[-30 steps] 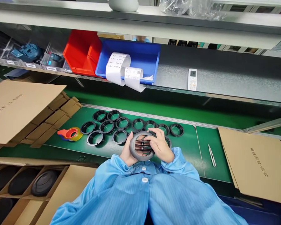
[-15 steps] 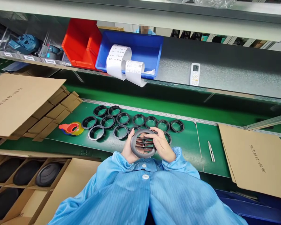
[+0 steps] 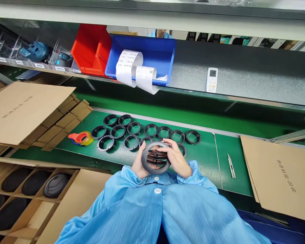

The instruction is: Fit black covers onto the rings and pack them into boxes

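In front of my chest I hold a round black air vent [image 3: 146,166] with thin slats across its opening. My left hand [image 3: 139,164] grips the rim on the left, its thumb up along the edge. My right hand [image 3: 177,158] clasps the right side, with fingers reaching over the front onto the upper slats. Parts of both hands show through the gaps between the slats. Behind the vent, several black rings [image 3: 106,143] lie on the green worktop [image 3: 203,159], some partly hidden by the vent and my right hand.
At left, an orange-and-yellow tape dispenser [image 3: 81,138] lies near stacked cardboard [image 3: 27,112]. Below is a divided carton [image 3: 38,203] holding black round parts. A utility knife [image 3: 231,166] and cardboard sheets [image 3: 279,173] are at right. The shelf carries red [image 3: 90,51] and blue [image 3: 157,51] bins and a remote [image 3: 211,80].
The slats now look tilted differently, and the vent's rim has turned slightly in my hands. My view has swung a little left; both hands keep their hold.
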{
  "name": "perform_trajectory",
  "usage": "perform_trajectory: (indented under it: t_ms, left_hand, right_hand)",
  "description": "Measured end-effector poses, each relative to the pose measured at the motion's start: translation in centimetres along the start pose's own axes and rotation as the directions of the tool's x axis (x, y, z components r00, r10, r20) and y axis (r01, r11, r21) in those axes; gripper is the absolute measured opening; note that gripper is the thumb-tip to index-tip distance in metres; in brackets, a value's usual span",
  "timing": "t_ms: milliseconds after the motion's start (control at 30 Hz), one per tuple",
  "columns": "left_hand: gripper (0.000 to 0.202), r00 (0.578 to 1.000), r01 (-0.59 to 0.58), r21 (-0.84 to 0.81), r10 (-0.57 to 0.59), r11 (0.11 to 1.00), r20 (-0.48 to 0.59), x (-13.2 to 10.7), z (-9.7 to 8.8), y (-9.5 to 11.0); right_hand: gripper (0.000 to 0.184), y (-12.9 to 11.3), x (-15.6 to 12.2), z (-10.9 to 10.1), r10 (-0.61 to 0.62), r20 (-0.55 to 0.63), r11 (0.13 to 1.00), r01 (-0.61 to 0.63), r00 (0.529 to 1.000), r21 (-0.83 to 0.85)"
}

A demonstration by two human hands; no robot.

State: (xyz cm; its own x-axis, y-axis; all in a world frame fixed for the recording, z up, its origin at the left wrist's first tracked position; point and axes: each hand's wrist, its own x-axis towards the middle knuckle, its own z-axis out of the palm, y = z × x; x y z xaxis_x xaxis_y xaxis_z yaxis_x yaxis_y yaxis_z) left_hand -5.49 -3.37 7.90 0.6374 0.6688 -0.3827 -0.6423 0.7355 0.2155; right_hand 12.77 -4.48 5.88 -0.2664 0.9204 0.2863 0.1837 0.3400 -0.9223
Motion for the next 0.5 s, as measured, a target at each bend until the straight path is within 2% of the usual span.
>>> perform_trajectory:
  t_ms: [300, 500]
  left_hand:
    - [0.070, 1.000, -0.022, 0.013, 0.022, 1.000, 0.015, 0.17, 0.05, -0.56]
    - [0.071, 0.998, 0.013, 0.028, -0.011, 1.000, -0.062, 0.22, 0.61, -0.63]
  right_hand:
    - [0.049, 0.16, -0.34, -0.40, -0.031, 0.002, 0.999, 0.031, 1.000, 0.040]
    - [0.050, 0.31, -0.57, -0.58, -0.025, -0.007, 1.000, 0.025, 1.000, 0.009]
